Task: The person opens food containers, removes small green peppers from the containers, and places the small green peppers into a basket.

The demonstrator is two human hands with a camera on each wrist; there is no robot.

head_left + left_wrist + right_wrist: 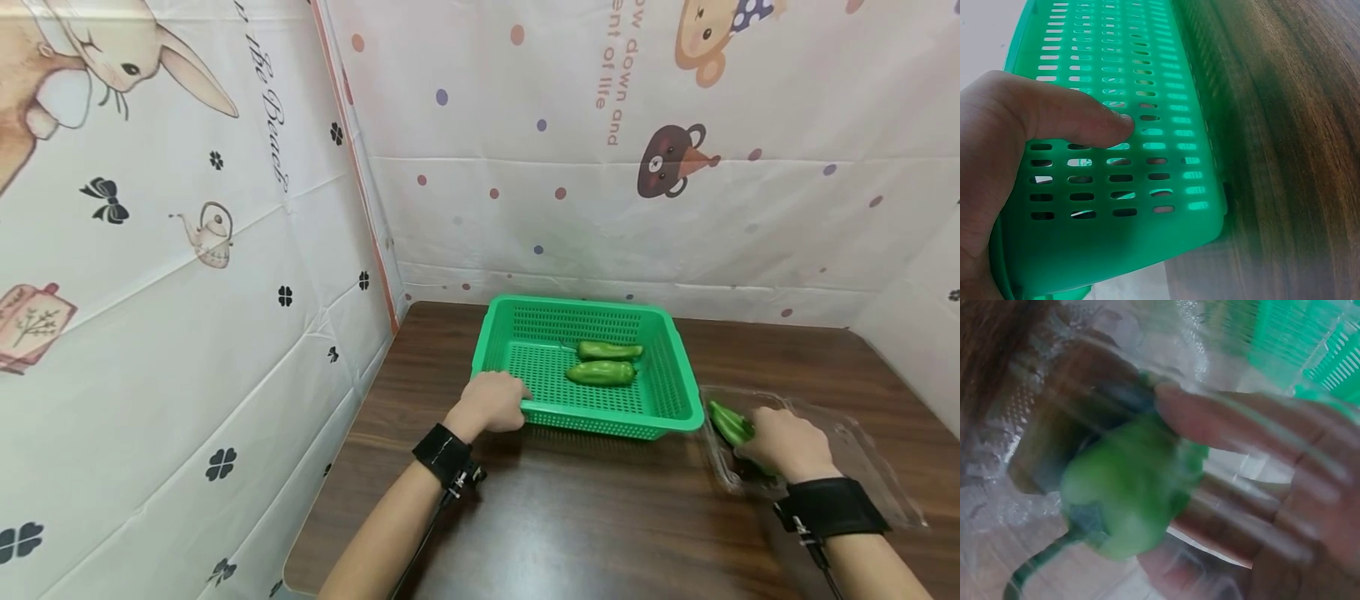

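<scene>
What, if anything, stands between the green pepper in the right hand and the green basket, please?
Only the green perforated plastic basket's own near right rim. The right hand holds a green pepper in the clear plastic tray right beside that corner. Two green peppers lie mid-basket; the left hand grips the near left rim.

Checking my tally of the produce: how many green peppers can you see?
3. Two peppers lie in the green basket; a third pepper is in the right hand over the clear tray. More may be hidden beneath.
</scene>
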